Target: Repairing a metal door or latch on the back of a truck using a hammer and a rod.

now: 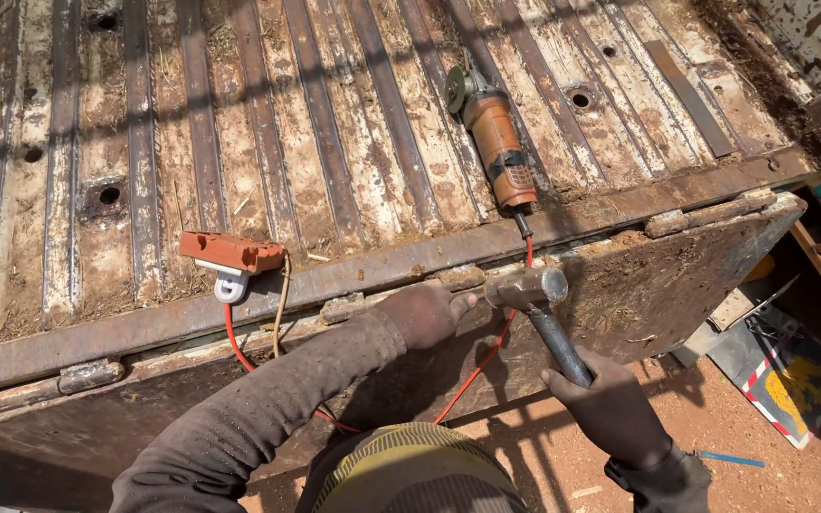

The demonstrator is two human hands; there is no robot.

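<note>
My right hand [610, 408], gloved, grips the handle of a steel hammer [529, 285] whose head rests against the top edge of a rusty hinged tailgate [658, 275]. My left hand [425, 313], also gloved, is closed on a small metal piece, likely a chisel or punch, pressed at the tailgate hinge line right beside the hammer head. An orange angle grinder [496, 142] lies on the ribbed truck bed [268, 123], its red cable [486, 356] running down past my hands.
An orange socket block with a white plug [230, 256] sits on the bed edge at left. Rusty hinges [92, 375] line the tailgate. At right, a striped sign board [791, 375] and wooden frame stand on red dirt ground.
</note>
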